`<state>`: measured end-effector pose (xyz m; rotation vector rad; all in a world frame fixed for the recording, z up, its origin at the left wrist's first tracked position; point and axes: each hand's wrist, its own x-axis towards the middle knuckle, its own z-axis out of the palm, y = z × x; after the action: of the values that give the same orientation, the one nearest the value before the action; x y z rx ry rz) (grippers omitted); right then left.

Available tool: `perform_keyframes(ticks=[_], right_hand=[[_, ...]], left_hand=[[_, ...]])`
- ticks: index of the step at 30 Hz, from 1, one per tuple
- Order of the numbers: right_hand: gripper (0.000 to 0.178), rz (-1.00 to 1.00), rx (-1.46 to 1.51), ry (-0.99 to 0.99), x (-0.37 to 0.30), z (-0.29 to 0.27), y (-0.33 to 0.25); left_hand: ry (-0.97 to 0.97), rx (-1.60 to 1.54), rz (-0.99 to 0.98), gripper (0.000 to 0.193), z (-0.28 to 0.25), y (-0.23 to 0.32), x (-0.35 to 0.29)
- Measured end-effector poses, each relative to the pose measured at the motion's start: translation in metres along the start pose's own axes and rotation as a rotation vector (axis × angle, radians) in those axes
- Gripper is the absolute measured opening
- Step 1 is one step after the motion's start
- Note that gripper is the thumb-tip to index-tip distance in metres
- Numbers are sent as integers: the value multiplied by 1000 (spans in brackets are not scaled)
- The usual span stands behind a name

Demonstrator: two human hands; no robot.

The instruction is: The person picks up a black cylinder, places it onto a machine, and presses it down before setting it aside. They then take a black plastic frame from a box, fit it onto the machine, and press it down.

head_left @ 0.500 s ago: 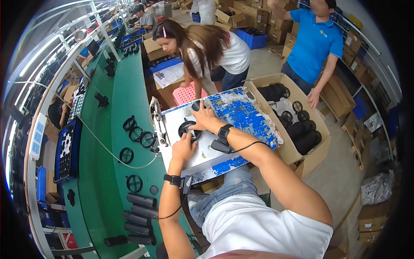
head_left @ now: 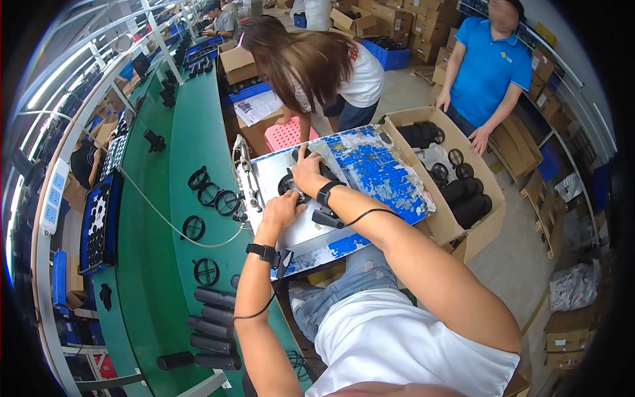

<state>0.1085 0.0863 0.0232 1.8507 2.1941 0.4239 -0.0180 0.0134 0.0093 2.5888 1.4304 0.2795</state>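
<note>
My left hand (head_left: 282, 210) is at the near side of a black ring-shaped part (head_left: 287, 184), its fingers bent against the rim. The ring lies on the metal plate (head_left: 268, 171) of a small worktop, partly covered by both hands. Just beyond it, my right hand (head_left: 309, 175) is curled over a dark cylindrical piece (head_left: 327, 173), which shows on both sides of the fingers. A metal clamp (head_left: 247, 178) stands at the plate's left edge. Both wrists wear black straps with small cabled devices.
Several black rings (head_left: 193, 227) and black tubes (head_left: 210, 312) lie on the green bench (head_left: 159, 264) at left. An open carton (head_left: 486, 245) of black parts adjoins the worktop at right. One person bends over a pink stool (head_left: 289, 135); another in blue (head_left: 493, 66) stands behind the carton.
My right hand has drawn slightly nearer and more of the dark cylindrical piece shows beside it. The person ahead has bent lower. The person in blue has lowered a raised arm.
</note>
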Motion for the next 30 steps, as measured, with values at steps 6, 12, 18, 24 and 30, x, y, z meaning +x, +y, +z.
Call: perform_keyframes(ticks=[6, 12, 18, 24, 30], right_hand=[[36, 51, 6, 25, 3, 4, 0], [38, -56, 105, -38, -4, -10, 12], [31, -29, 133, 118, -7, 1, 13], [44, -155, 418, 241, -7, 19, 48], [41, -343, 1963, 494, -79, -20, 96]], left_hand=[[50, -20, 11, 33, 4, -1, -2], [262, 38, -72, 31, 16, 10, -7], [292, 63, -74, 29, 18, 13, -7], [424, -72, -48, 33, 25, 18, -15], [557, -1376, -216, 49, 2, 99, -47]])
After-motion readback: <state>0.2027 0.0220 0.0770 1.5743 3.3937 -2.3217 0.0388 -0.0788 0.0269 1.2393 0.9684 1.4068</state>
